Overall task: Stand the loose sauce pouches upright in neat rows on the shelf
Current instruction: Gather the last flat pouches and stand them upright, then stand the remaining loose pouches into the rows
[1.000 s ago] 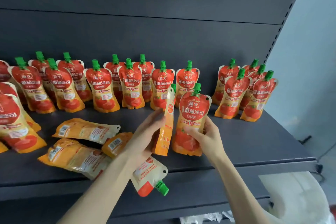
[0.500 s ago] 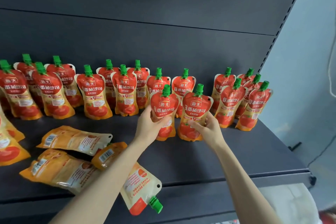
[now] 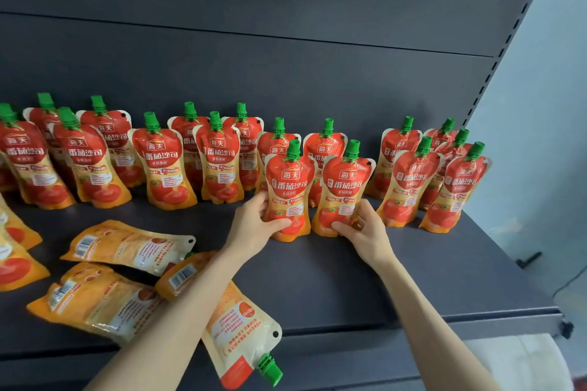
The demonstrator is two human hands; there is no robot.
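Note:
Two red and orange sauce pouches with green caps stand upright side by side on the dark shelf (image 3: 428, 279). My left hand (image 3: 254, 225) grips the base of the left pouch (image 3: 289, 190). My right hand (image 3: 365, 232) holds the bottom of the right pouch (image 3: 344, 194). Both stand just in front of the back row of upright pouches (image 3: 219, 159). Several loose pouches lie flat at the front left (image 3: 127, 244), one (image 3: 241, 330) partly under my left forearm with its cap over the shelf edge.
A group of upright pouches (image 3: 438, 181) stands at the right end of the shelf. More pouches lean at the far left edge (image 3: 12, 263). The shelf's back panel (image 3: 286, 73) rises behind the rows. A pale wall (image 3: 540, 136) lies to the right.
Both hands carried their pouches back toward the rear row and set them upright; the left pouch turned from edge-on to face forward.

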